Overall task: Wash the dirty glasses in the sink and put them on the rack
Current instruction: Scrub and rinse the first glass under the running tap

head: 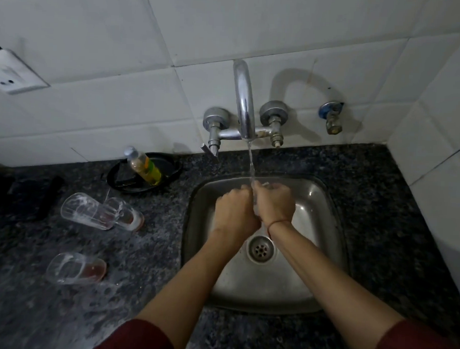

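Note:
Over the steel sink (320, 204), both my hands meet under the running stream from the tap (244, 103). My right hand (275, 206) is curled round a clear glass (266, 185), of which only the rim and a sliver between my hands show. My left hand (235, 214) is curled against the glass from the left side. Two soapy clear glasses (90, 211) (125, 214) lie on their sides on the dark granite counter to the left. A third glass (74, 269) lies nearer to me. No rack is in view.
A dish-soap bottle (145, 166) lies in a black tray (171, 169) behind the glasses. A dark object (25, 199) sits at the far left. The drain (260, 249) is below my wrists. A wall valve (331, 118) and a socket (9, 72) are on the tiles. The counter is wet.

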